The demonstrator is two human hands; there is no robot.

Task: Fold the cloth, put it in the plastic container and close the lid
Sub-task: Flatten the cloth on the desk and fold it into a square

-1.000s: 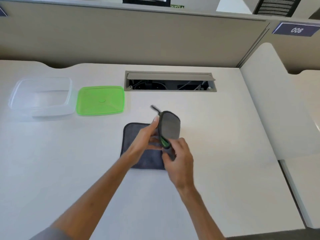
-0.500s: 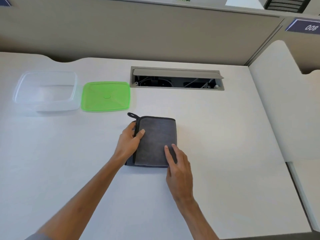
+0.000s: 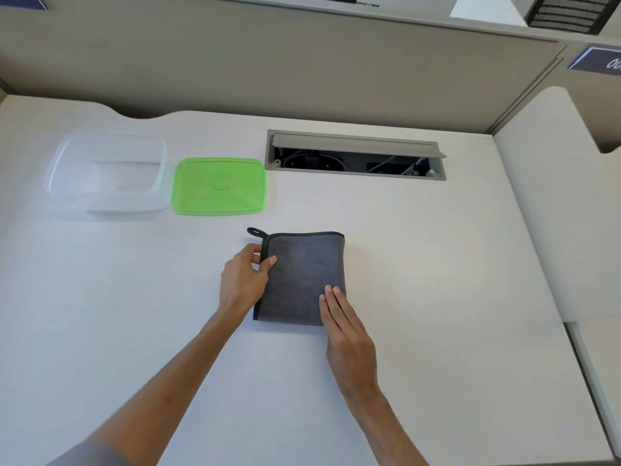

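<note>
Pinching the left edge of the cloth (image 3: 304, 275), the left hand (image 3: 242, 283) has thumb and fingers (image 3: 271, 261) clamped on the black hem just below the hanging loop (image 3: 254, 231). The right hand (image 3: 349, 334) lies flat, its fingers together and extended, tips pressing the cloth's lower right corner; it grips nothing.

The cloth sits folded at centre frame on the counter (image 3: 437, 297), a dark grey rectangle with its long axis running up-down in the frame, folded edge on the right, open hemmed edges on the left. The loop sticks out at its upper left corner.

Key relation: the plastic container (image 3: 158, 176) is at upper left of the frame, open top up, well apart from the cloth. The green lid (image 3: 218, 186) lies flat just beside it on the right, between container and cloth. So the cloth has to travel up and left, passing over or past the lid.

The left hand is nearer to the container and already on that side of the cloth, so it is likely the carrying hand. Judgement: the fold looks about container-sized or slightly tall; one more fold across the long axis may be needed before it drops in cleanly. Risk: lifting by one edge alone lets the layers fall open.
</note>
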